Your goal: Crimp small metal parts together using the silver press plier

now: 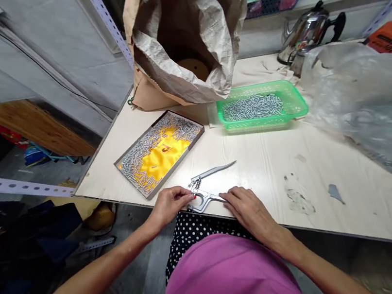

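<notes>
A pair of metal press pliers [204,187] lies at the near edge of the white table [325,166], its upper handle raised toward the back right. My left hand [169,205] is closed in a pinch at the pliers' jaw, holding a small piece I cannot make out. My right hand [250,211] rests flat on the lower handle, fingers stretched and pressing it to the table. A shallow metal tray [132,150] with a yellow lining and several small silver parts sits just left of the pliers. A green plastic basket [295,100] of silver parts stands farther back.
A large open brown paper sack [183,37] stands behind the tray. A clear plastic bag [376,100] covers the right side of the table. A steel kettle [305,33] is at the back. Shelving rails [96,2] and floor clutter lie to the left.
</notes>
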`<state>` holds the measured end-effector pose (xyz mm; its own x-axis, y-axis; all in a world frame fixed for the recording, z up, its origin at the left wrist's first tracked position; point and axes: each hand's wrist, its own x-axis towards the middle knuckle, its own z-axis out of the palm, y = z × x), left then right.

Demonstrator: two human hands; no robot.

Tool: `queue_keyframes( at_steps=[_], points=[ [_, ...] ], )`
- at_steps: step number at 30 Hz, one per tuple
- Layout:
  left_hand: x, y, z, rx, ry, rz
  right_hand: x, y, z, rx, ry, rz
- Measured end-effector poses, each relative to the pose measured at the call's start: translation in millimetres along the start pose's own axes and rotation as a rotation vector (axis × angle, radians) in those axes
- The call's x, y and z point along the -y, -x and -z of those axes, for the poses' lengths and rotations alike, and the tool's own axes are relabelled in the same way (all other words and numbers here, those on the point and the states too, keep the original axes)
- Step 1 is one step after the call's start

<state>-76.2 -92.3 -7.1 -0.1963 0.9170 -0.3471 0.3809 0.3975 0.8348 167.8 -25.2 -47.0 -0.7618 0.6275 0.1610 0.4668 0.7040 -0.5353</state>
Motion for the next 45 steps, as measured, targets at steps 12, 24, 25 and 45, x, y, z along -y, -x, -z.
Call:
queue_keyframes(
  at_steps=[12,24,25,45],
  points=[
    [2.3,-8.4,-6.0,0.034,-0.072,0.156,-3.4,4.8,-5.6,-0.089,0.066,0.031],
    [0.9,-14.4,-2.3,0.122,-0.243,0.234,-3.2,7.8,-6.4,-0.079,0.081,0.025],
    [0.1,-15.0,-1.1,0.134,-0.251,0.236,-2.4,7.9,-5.7,-0.071,0.08,0.023],
    [-8.2,-28.0,5.2,0.345,-0.378,0.279,-5.5,-0.4,12.5,-0.012,0.098,-0.034]
  ],
)
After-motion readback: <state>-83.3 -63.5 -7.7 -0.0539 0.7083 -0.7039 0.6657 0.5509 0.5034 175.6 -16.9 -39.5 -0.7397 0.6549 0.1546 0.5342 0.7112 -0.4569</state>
